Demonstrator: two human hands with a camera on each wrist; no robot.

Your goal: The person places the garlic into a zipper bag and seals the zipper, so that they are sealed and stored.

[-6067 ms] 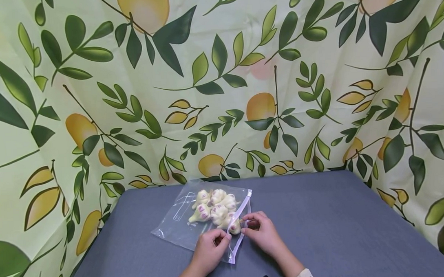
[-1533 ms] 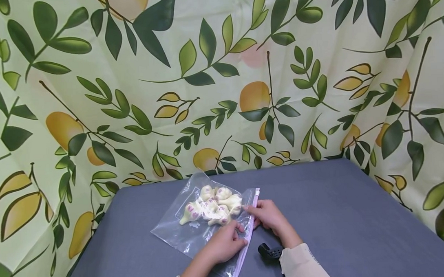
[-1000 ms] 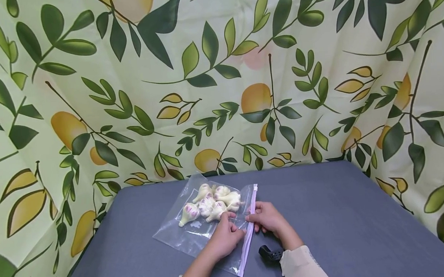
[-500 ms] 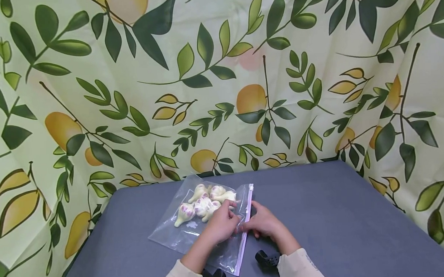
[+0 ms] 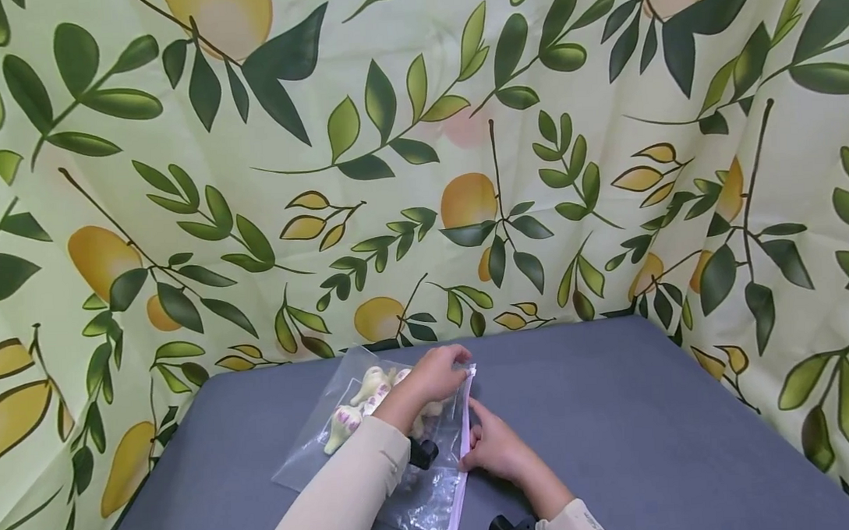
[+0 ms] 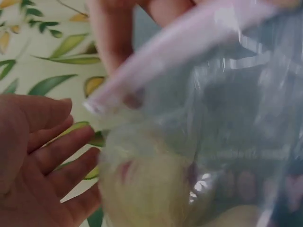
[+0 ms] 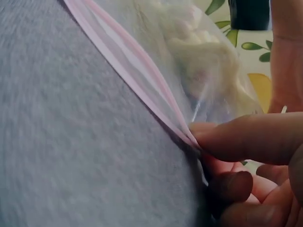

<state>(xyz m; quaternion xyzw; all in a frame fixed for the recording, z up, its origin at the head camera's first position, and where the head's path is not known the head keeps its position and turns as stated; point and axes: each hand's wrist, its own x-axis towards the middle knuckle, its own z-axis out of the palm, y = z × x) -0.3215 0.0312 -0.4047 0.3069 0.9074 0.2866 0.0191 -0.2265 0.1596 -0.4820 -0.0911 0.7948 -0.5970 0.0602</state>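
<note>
A clear zip bag lies on the table, its pink-white zip edge facing right. Several garlic bulbs with purple streaks are inside, partly covered by my left forearm. My left hand hovers near the far end of the zip edge. In the left wrist view its fingers are loosely spread beside the strip's end, holding nothing. My right hand pinches the zip edge around its middle. In the right wrist view, the thumb presses the strip, and its two lips stand apart beyond the pinch.
A grey cloth-covered table extends right of the bag. Behind it hangs a fabric backdrop printed with leaves and fruit. Black devices sit at both wrists, one on the left wrist over the bag.
My left hand has left the middle of the zip edge and reached away to its far end, the forearm now crossing the bag. My right hand stays at the zip edge.
</note>
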